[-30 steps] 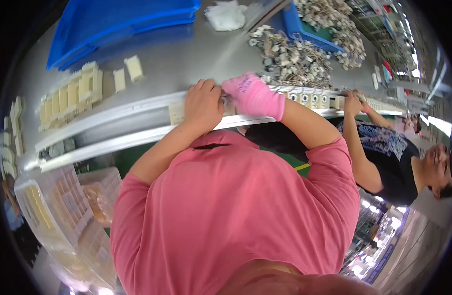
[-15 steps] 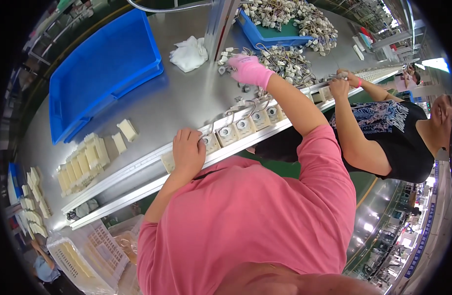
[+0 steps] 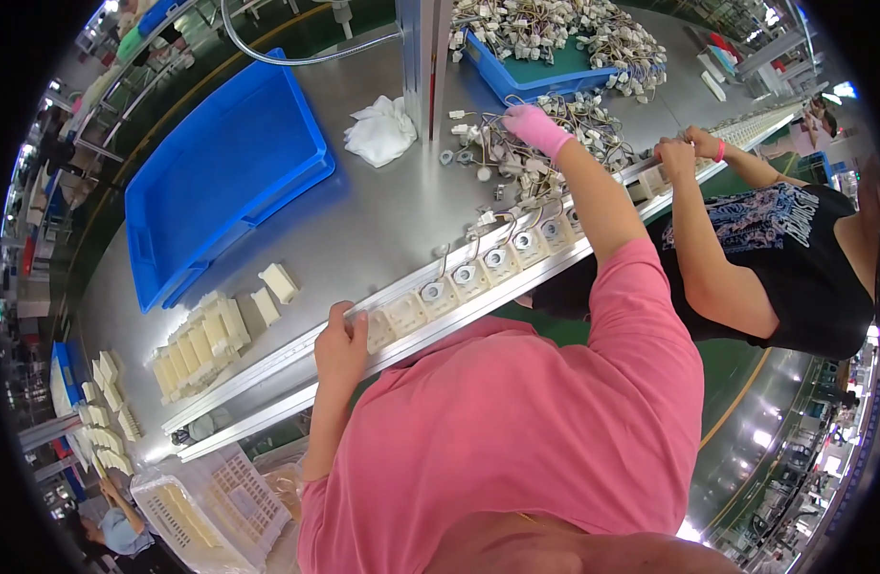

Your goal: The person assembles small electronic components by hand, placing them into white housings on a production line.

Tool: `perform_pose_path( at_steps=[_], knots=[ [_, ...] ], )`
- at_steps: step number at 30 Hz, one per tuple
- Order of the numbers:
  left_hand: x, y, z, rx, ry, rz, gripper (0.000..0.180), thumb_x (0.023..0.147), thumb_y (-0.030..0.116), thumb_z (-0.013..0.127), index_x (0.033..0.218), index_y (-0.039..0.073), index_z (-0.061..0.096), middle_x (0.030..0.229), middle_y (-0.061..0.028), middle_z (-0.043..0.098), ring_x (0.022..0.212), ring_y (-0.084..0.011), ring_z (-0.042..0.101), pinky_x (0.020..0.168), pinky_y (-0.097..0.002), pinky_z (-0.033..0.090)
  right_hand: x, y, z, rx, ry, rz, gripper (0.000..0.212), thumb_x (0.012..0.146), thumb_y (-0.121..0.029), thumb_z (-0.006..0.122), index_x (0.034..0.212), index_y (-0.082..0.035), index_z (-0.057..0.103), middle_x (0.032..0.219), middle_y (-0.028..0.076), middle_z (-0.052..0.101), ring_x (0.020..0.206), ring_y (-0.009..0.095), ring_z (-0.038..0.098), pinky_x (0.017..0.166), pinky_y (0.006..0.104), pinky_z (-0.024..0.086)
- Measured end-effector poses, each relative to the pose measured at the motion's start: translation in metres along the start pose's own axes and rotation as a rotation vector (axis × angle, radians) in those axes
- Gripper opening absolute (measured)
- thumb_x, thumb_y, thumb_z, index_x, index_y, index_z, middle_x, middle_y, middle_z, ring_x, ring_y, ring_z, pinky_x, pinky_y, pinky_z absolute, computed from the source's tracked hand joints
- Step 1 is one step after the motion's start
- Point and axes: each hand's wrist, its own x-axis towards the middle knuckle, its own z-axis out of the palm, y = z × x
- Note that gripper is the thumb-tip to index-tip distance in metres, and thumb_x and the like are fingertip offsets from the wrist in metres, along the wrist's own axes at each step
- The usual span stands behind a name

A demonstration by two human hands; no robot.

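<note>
A row of cream square housings (image 3: 467, 278) sits between two metal rails; several hold round metal parts with wires. At the row's left end are pale housings (image 3: 401, 313) without the round metal part. My bare left hand (image 3: 338, 352) is at the rail beside them, thumb and fingers apart, seemingly holding nothing. My right hand (image 3: 538, 130), in a pink glove, reaches into a heap of wired parts with white connectors (image 3: 593, 120). Its fingers are bunched at the wires; what they grip is hidden.
A large blue bin (image 3: 224, 172) stands at the left, near a white cloth bundle (image 3: 380, 131) and a metal post (image 3: 423, 67). Cream blocks (image 3: 200, 344) stand by the rail. A blue tray (image 3: 545, 81) heaped with wired parts is behind. A co-worker (image 3: 746, 249) works at the right.
My left hand has drawn back left along the rail, uncovering housings. My gloved right hand has moved right, from loose parts near the post into the heap. The view has shifted slightly.
</note>
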Motion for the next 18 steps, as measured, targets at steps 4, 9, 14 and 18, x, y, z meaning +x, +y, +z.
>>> perform_pose_path(
  at_steps=[4, 9, 14, 18],
  knots=[
    [0.012, -0.001, -0.004, -0.09, -0.129, -0.038, 0.029, 0.083, 0.026, 0.054, 0.102, 0.005, 0.052, 0.061, -0.0116, 0.056, 0.057, -0.028, 0.055, 0.055, -0.0373, 0.041, -0.021, 0.01, -0.022, 0.558, -0.044, 0.133, 0.029, 0.083, -0.026, 0.048, 0.096, -0.002, 0.06, 0.079, 0.011, 0.063, 0.074, 0.022, 0.06, 0.07, 0.0295, 0.046],
    [0.025, 0.017, -0.018, -0.049, -0.045, 0.069, 0.027, 0.083, 0.025, 0.054, 0.101, 0.005, 0.054, 0.063, -0.0116, 0.056, 0.058, -0.0263, 0.054, 0.056, -0.0358, 0.041, -0.036, 0.012, -0.015, 0.143, 0.571, 0.022, 0.027, 0.085, -0.027, 0.048, 0.08, -0.003, 0.06, 0.07, 0.006, 0.059, 0.068, 0.011, 0.056, 0.061, 0.0254, 0.044],
    [0.035, 0.022, -0.02, -0.119, -0.053, 0.129, 0.02, 0.084, 0.018, 0.054, 0.098, 0.003, 0.055, 0.063, -0.0069, 0.054, 0.059, -0.0137, 0.053, 0.056, -0.0272, 0.041, -0.03, -0.006, -0.037, 1.237, 0.61, -0.153, 0.023, 0.085, -0.019, 0.045, 0.085, 0.0, 0.057, 0.062, 0.003, 0.051, 0.054, 0.013, 0.049, 0.055, 0.0267, 0.042],
    [0.043, 0.012, -0.01, -0.223, -0.034, 0.197, 0.022, 0.082, 0.019, 0.056, 0.098, 0.004, 0.055, 0.061, -0.0094, 0.054, 0.055, -0.0192, 0.051, 0.054, -0.031, 0.041, -0.035, -0.015, -0.056, 1.866, 0.593, -0.105, 0.021, 0.086, -0.016, 0.045, 0.088, 0.003, 0.053, 0.052, -0.004, 0.031, 0.045, 0.01, 0.032, 0.047, 0.0255, 0.031]
  ],
)
